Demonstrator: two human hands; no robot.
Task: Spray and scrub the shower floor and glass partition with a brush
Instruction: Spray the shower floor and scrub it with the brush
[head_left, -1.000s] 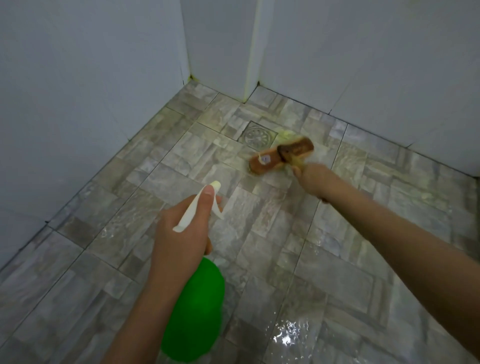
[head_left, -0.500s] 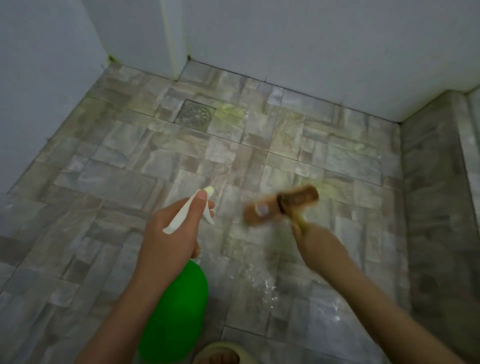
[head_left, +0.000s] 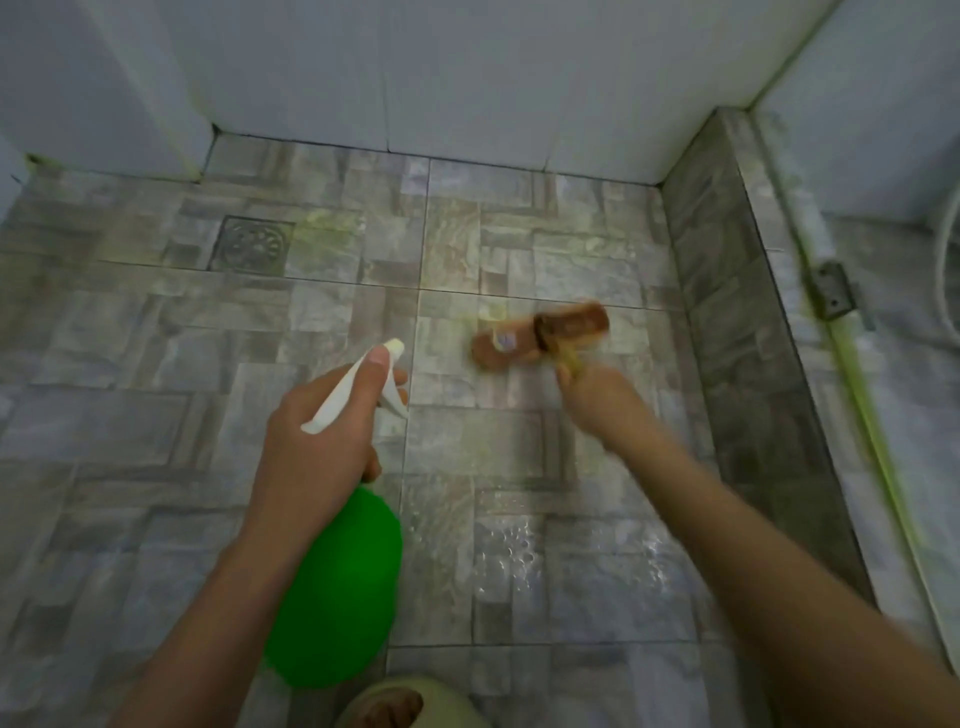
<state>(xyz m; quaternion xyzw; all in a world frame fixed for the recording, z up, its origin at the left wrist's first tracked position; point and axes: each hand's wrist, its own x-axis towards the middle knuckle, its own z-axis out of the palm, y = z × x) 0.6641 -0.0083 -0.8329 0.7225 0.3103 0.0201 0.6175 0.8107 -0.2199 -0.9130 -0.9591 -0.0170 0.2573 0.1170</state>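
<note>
L hand (head_left: 311, 447) grips the bottle (head_left: 337, 587) by its sprayer & R hand (head_left: 597, 405) grips the brush (head_left: 540, 338) handle, head just beyond its fingers on wet floor (head_left: 156, 364); slick tiles may skid brush or foot (head_left: 395, 706).

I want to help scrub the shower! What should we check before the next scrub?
1. The right hand grips the brush: ok.
2. Bristles flat on the floor: cannot tell, the brush is blurred.
3. The left hand holds the bottle: ok.
4. The nozzle points at the floor, away from the face: ok.
5. Dry footing by the foot: not ok, a wet patch lies close by.
6. The drain is uncovered: ok.
</note>
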